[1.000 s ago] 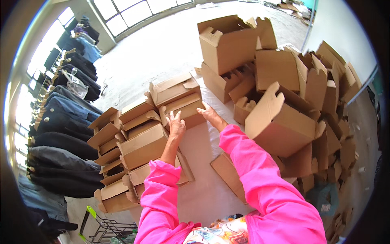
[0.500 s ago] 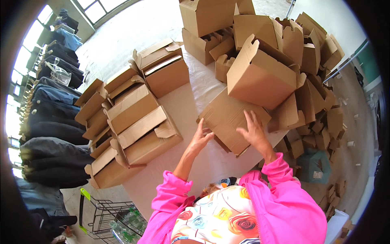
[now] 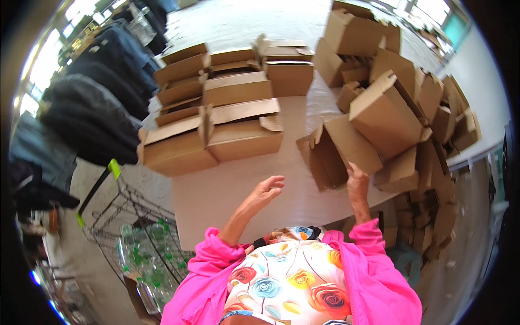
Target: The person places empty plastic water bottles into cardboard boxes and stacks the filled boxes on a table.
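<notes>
A brown cardboard box point(image 3: 352, 142) lies tilted on the table, its dark open side turned left and a flap standing out at the left. My right hand point(image 3: 357, 181) is closed on the box's near edge, with the thumb and part of the fingers hidden against the cardboard. My left hand point(image 3: 266, 193) hovers over the bare table left of this box, fingers loosely stretched and holding nothing. Leaning on the box from the far right is a larger open carton point(image 3: 385, 116).
Several open cartons stand in rows point(image 3: 246, 132) on the table point(image 3: 238, 181) at the left. More cartons are heaped at the right point(image 3: 433, 103). A wire cart point(image 3: 130, 211) with plastic bottles point(image 3: 157, 249) stands at the near left, beside a rack of dark clothes point(image 3: 86, 114).
My left hand has come off the box and moved away from it. My right hand now grips the near edge, and the box has turned so its opening shows. The whole view has swung.
</notes>
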### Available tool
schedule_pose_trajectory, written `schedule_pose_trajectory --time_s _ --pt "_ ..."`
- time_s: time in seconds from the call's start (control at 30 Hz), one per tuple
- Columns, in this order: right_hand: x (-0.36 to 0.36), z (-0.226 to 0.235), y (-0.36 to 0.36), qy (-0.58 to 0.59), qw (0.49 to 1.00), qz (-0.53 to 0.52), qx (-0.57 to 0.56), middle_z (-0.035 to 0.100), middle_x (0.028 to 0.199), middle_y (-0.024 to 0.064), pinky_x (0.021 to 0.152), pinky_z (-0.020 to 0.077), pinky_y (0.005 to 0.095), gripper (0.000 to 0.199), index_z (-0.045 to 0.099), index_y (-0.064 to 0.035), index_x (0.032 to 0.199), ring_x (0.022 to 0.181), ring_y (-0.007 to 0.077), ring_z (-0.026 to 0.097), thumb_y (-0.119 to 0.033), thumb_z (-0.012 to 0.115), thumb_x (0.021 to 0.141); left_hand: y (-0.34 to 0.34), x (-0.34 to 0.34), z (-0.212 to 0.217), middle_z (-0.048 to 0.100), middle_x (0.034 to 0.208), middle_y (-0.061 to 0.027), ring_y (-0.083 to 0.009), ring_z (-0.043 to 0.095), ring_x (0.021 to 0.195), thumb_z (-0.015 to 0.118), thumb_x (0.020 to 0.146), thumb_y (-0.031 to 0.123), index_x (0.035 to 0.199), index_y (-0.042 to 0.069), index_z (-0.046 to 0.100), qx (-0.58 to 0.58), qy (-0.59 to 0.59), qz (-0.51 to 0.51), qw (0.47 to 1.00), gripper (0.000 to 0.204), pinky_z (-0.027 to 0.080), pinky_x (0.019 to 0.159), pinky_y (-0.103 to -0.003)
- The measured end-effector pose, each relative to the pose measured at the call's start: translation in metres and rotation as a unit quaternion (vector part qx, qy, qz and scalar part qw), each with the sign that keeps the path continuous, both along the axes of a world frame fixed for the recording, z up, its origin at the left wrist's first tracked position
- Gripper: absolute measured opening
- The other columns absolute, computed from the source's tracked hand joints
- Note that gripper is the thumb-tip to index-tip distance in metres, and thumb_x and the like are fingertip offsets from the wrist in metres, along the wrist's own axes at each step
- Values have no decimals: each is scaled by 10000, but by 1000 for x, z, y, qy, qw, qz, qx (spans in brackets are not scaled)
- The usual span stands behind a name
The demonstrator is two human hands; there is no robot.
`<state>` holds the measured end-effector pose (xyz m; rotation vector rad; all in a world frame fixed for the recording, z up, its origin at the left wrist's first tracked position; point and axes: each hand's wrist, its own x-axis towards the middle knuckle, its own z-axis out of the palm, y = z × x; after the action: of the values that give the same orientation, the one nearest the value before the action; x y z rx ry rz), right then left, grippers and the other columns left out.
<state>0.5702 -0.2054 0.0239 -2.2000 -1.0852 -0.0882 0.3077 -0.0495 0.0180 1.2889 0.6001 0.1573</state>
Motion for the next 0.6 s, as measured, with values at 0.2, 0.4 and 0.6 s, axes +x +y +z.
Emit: schedule_pose_trajectory --time_s 0.2,0.4,0.6 --pt "-59 50 1 66 996 47 34 611 823 218 668 458 347 178 604 -13 967 750 315 617 -36 579 792 -24 -150 -5 540 1149 -97 -164 527 1005 509 868 125 1250 67 450 4 57 252 966 391 421 841 -291" --pt "-81 80 2 190 968 164 19 620 813 19 694 436 250 132 600 1 949 733 97 532 -48 573 829 -71 -285 -52 600 1029 -57 -143 571 909 481 852 72 1160 45 522 140 123 534 825 312 440 798 -275" --pt "-114 77 30 440 875 187 81 615 907 16 733 431 215 183 592 16 1012 793 82 548 -56 582 844 -106 -395 -55 606 1019 -107 -212 588 932 476 768 -40 1050 27 570 337 319 657 593 305 461 812 -300"
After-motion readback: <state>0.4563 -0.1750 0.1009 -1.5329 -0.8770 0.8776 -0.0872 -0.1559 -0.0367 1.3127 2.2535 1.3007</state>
